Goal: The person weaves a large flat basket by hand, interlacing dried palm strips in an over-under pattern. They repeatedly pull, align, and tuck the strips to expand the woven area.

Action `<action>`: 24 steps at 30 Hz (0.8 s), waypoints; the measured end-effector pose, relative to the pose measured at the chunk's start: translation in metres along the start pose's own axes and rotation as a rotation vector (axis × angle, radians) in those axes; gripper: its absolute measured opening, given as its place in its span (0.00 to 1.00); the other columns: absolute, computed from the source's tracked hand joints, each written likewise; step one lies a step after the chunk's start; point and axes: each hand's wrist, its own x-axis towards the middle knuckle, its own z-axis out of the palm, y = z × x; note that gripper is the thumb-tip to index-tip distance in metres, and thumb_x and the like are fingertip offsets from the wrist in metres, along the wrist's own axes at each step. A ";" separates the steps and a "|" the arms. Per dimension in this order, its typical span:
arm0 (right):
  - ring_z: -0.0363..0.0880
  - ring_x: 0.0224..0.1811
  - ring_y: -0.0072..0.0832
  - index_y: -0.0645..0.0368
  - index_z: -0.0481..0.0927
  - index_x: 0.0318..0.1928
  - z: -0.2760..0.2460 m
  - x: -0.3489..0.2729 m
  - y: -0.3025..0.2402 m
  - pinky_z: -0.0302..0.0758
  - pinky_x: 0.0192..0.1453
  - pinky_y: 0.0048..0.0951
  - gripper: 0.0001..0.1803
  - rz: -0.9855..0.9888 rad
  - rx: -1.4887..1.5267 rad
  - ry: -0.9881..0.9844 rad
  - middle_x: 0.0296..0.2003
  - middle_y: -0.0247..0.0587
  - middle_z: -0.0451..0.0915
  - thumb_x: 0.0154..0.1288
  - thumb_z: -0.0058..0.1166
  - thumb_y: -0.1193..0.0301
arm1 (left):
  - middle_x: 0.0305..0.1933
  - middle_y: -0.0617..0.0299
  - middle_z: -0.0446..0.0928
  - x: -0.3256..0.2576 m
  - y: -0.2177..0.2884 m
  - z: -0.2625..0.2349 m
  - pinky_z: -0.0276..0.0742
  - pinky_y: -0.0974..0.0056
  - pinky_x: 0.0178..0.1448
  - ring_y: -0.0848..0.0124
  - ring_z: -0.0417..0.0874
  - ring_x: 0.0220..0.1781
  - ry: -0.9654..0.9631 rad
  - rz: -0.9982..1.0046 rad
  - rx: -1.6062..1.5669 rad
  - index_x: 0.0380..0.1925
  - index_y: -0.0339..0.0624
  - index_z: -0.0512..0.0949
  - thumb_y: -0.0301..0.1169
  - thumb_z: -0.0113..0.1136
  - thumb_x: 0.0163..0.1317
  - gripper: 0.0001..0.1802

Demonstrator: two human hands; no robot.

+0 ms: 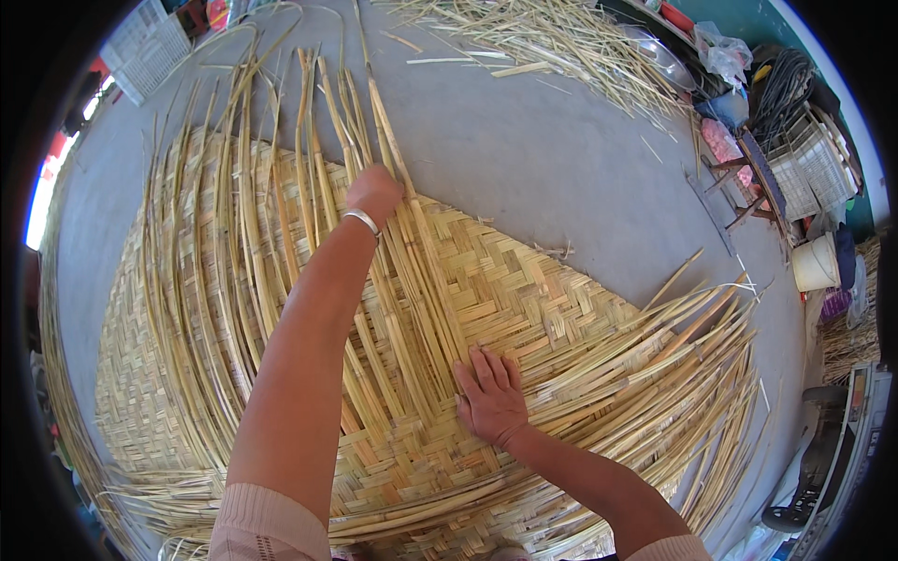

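Note:
A large woven mat of pale bamboo strips [524, 290] lies on the grey floor, with long loose strip ends fanning out to the far side and to the right. My left hand [374, 192], with a silver bangle on the wrist, reaches far forward and is closed around a long bamboo strip [388, 131] that runs away from me. Nearer to me, my right hand [488, 397] lies flat on the woven part, fingers spread, pressing the strips down.
A heap of loose bamboo strips [552, 42] lies at the far side. A white plastic crate [145, 47] stands far left. Far right are a wooden stool [744, 182], crates, a bucket [816, 264], coiled cable and bags. Bare grey concrete floor [552, 178] surrounds the mat.

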 end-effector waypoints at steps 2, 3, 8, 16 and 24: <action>0.54 0.70 0.43 0.51 0.68 0.63 0.000 0.000 0.000 0.52 0.71 0.52 0.31 0.002 0.006 0.003 0.66 0.47 0.60 0.58 0.56 0.61 | 0.40 0.48 0.83 0.017 -0.008 0.007 0.80 0.56 0.44 0.54 0.85 0.42 0.034 0.080 -0.057 0.40 0.34 0.81 0.35 0.61 0.56 0.17; 0.54 0.70 0.43 0.51 0.68 0.63 0.000 0.000 0.001 0.52 0.71 0.52 0.31 0.002 0.010 0.004 0.66 0.47 0.60 0.57 0.56 0.62 | 0.37 0.47 0.83 0.023 -0.010 0.010 0.80 0.56 0.42 0.55 0.85 0.39 0.062 0.124 -0.089 0.39 0.32 0.80 0.34 0.61 0.55 0.16; 0.54 0.70 0.42 0.49 0.69 0.63 -0.001 0.001 0.000 0.52 0.71 0.52 0.31 -0.005 0.007 0.011 0.66 0.46 0.60 0.57 0.56 0.62 | 0.25 0.56 0.76 0.027 -0.002 0.005 0.74 0.57 0.31 0.64 0.77 0.25 0.074 -0.107 -0.858 0.28 0.30 0.76 0.28 0.60 0.55 0.09; 0.54 0.70 0.42 0.49 0.69 0.62 -0.001 0.000 -0.002 0.49 0.72 0.51 0.30 -0.008 0.001 0.025 0.65 0.46 0.61 0.58 0.54 0.61 | 0.28 0.56 0.77 0.009 0.027 -0.116 0.76 0.64 0.29 0.66 0.80 0.27 0.047 0.037 -1.369 0.34 0.32 0.76 0.26 0.55 0.61 0.06; 0.54 0.70 0.42 0.49 0.67 0.63 0.000 -0.006 -0.003 0.49 0.72 0.52 0.30 -0.022 -0.038 0.056 0.65 0.47 0.62 0.59 0.52 0.60 | 0.40 0.54 0.78 -0.060 0.075 -0.268 0.80 0.60 0.44 0.64 0.81 0.39 0.008 0.405 -1.372 0.46 0.34 0.73 0.33 0.46 0.70 0.14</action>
